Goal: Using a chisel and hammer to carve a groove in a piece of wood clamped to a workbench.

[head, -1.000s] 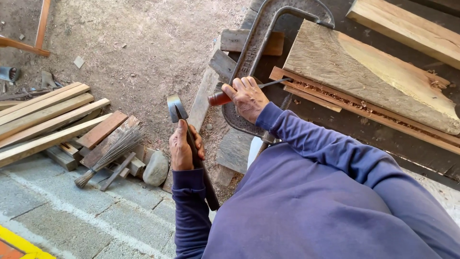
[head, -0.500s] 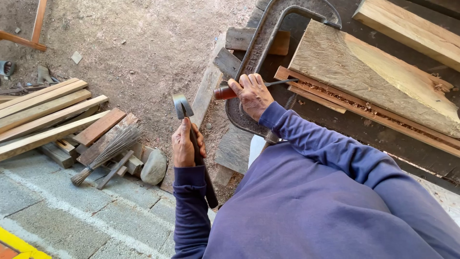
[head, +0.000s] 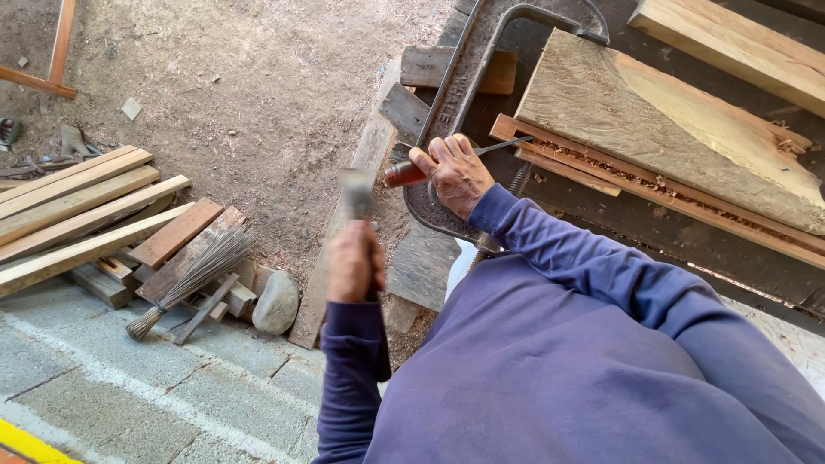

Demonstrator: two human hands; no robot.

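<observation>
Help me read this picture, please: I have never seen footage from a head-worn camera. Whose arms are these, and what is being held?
The camera sits on a person's head and looks down, so the blue sleeves are that person's own arms. The left hand is closed on a hammer, whose head is blurred. The right hand has its grip on a chisel with a reddish handle; its blade points at a narrow wooden strip. A big metal clamp frames the rough plank beside it. To the left, on the ground, lie stacked wooden slats, a small broom and a stone.
</observation>
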